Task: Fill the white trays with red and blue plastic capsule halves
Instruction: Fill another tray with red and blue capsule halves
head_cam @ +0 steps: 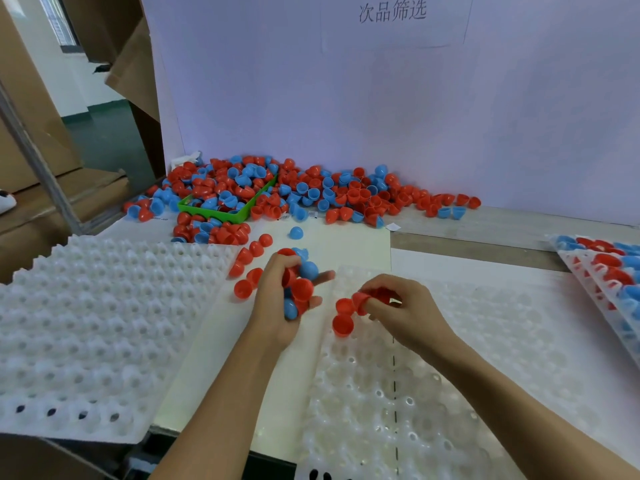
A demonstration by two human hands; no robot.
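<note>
A pale lilac backboard (277, 81) is standing upright along the far edge of the white-topped bench (349, 244), bearing a sheet of printed characters near its top. On the person's left, a white moulded plastic tray with rows of round pockets (97, 323) is lying on the bench with nothing in its pockets. A second white pocketed tray (433, 393) is lying straight ahead under both forearms, with two red plastic capsule halves (343, 317) sitting at its far-left corner. At the far right, a tilted stack of white trays filled with red and blue halves (602, 271) is showing only in part. Against the backboard, a wide heap of loose red and blue plastic capsule halves (346, 192) is spreading around and over a shallow green plastic bin (230, 211). A short string of loose red halves (249, 258) is trailing between the heap and the hands.

The left hand (277, 299) is curling its grip around a handful of red and blue halves (299, 289), held above the bench between the two trays. The right hand (401, 306) is pinching a single red capsule half (363, 299) between its fingertips, just above the near tray's far-left corner.
</note>
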